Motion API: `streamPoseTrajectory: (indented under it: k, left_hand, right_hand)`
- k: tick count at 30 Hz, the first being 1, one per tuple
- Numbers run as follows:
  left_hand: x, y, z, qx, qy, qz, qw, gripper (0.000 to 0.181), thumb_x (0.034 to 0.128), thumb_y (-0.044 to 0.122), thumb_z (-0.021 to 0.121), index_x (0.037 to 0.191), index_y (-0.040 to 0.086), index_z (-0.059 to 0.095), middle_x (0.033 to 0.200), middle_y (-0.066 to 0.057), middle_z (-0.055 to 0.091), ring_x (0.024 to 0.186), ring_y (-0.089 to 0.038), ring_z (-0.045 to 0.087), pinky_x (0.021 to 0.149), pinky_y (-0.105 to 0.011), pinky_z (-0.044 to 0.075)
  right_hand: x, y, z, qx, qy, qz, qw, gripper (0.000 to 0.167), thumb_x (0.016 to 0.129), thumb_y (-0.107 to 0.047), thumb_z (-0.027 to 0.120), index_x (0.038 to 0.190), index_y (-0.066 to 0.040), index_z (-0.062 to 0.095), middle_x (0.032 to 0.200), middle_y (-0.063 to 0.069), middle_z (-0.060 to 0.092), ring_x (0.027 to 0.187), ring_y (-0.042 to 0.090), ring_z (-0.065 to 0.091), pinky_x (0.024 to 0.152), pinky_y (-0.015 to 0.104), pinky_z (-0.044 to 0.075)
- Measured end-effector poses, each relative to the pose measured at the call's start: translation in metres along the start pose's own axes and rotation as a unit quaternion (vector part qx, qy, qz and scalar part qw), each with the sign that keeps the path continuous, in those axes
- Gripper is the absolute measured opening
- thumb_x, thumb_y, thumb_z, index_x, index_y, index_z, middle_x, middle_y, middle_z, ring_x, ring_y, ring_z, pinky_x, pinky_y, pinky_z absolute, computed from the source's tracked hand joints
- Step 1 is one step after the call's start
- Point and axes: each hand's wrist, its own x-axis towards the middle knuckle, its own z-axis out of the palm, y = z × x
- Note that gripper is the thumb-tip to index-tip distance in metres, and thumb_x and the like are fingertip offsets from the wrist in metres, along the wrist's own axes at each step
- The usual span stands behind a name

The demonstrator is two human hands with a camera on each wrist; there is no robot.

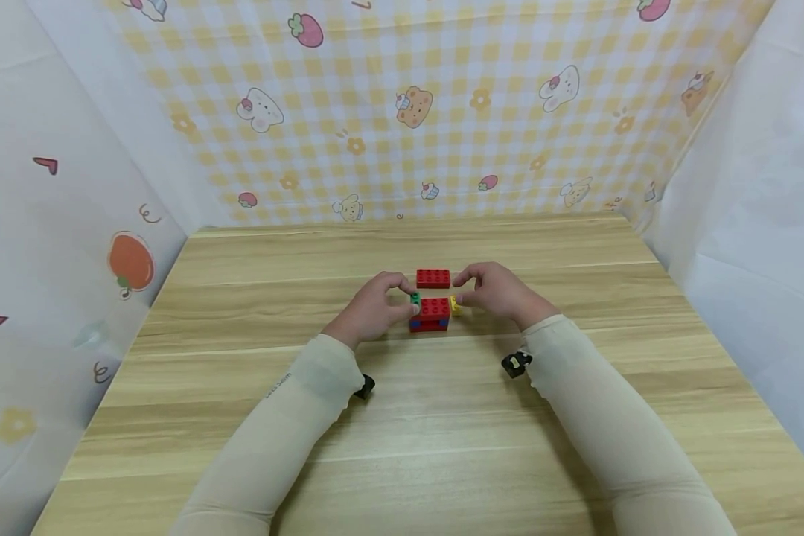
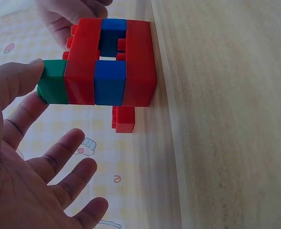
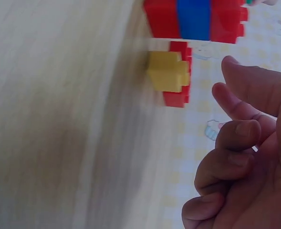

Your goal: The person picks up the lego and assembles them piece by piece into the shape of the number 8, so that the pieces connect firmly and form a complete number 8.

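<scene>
My left hand [image 1: 374, 307] pinches a green brick [image 2: 54, 83] between thumb and index finger, the other fingers spread. The green brick sits at the left end of the upper red brick [image 2: 85, 57], against its studded top. Beneath that, two blue bricks, the near one [image 2: 110, 82] plainest in the left wrist view, separate it from a lower red brick [image 2: 139, 62], leaving a gap between them. To the right, my right hand [image 1: 494, 292] holds nothing; thumb and index finger are apart, the others bent. A yellow brick [image 3: 165, 71] stands on the table near its fingertips.
Behind the stacked bricks lies a separate red brick [image 1: 432, 279] with its studs up. Everything stands on a wood-grain table [image 1: 429, 432]. A checked cloth [image 1: 388, 149] hangs at the back, with white sheets at both sides.
</scene>
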Motion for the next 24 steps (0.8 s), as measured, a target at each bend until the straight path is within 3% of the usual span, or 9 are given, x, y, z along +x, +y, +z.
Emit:
streamPoseTrajectory:
  k: [9, 16, 24]
  left_hand:
    - [0.001, -0.001, 0.0, 0.006, 0.0, 0.001, 1.0, 0.014, 0.0989, 0.025, 0.076, 0.11, 0.02, 0.069, 0.152, -0.006, 0.051, 0.152, -0.035, 0.037, 0.124, -0.062, 0.028]
    - [-0.001, 0.0, -0.001, 0.003, -0.003, -0.003, 1.0, 0.014, 0.0993, 0.027, 0.075, 0.11, 0.021, 0.069, 0.154, -0.005, 0.049, 0.153, -0.035, 0.035, 0.124, -0.062, 0.028]
    - [0.0, -0.001, -0.001, 0.003, -0.006, -0.002, 1.0, 0.013, 0.0994, 0.027, 0.075, 0.109, 0.022, 0.069, 0.154, -0.005, 0.049, 0.154, -0.034, 0.035, 0.124, -0.062, 0.028]
  right_hand:
    - [0.007, 0.003, 0.006, -0.045, -0.032, 0.015, 0.9984, 0.029, 0.096, -0.015, 0.077, 0.124, -0.013, 0.072, 0.101, 0.01, 0.065, 0.087, 0.025, 0.053, 0.083, 0.041, 0.048]
    - [0.01, 0.004, 0.009, -0.06, -0.04, 0.01, 0.9973, 0.031, 0.094, -0.014, 0.079, 0.124, -0.011, 0.071, 0.139, 0.015, 0.066, 0.116, 0.029, 0.058, 0.108, 0.052, 0.046]
    - [0.011, 0.004, 0.011, -0.07, -0.044, 0.011, 0.9965, 0.03, 0.093, -0.013, 0.08, 0.122, -0.013, 0.071, 0.131, 0.012, 0.069, 0.107, 0.028, 0.058, 0.104, 0.049, 0.047]
